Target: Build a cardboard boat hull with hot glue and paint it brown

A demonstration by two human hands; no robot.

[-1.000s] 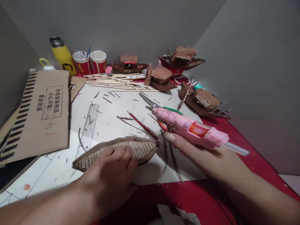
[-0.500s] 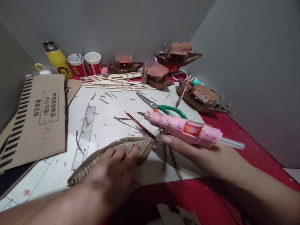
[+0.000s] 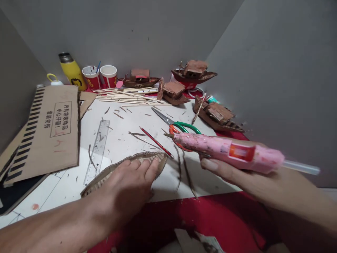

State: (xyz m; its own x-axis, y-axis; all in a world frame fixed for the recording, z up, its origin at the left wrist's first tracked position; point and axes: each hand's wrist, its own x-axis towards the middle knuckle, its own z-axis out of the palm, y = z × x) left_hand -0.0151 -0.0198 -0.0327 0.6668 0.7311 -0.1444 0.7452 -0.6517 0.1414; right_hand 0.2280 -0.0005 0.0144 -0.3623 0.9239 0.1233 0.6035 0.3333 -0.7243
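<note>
A pink hot glue gun [image 3: 216, 146] with a clear glue stick out of its back end is held in my right hand [image 3: 244, 182], its nozzle pointing left above the scissors. My left hand [image 3: 126, 182] lies over a boat hull of corrugated cardboard [image 3: 159, 163] and holds it, fingers inside the hull; its thumb is mostly hidden. Between the hull and the scissors [image 3: 165, 117], which have green and orange handles, rests a red pencil [image 3: 156, 142]. Thin brown strips [image 3: 188, 172] lie just right of the hull.
Brown model boats [image 3: 213, 114] stand at the back and right. Wooden sticks [image 3: 126, 96], paper cups [image 3: 108, 75] and a yellow bottle [image 3: 72, 72] are along the back. A clear ruler [image 3: 97, 149] and cardboard sheet [image 3: 56, 140] lie left. Scraps dot the white board [image 3: 126, 138].
My right hand has moved right with the glue gun, away from the hull. The left hand's fingers lie flatter over the hull. The whole view has shifted slightly.
</note>
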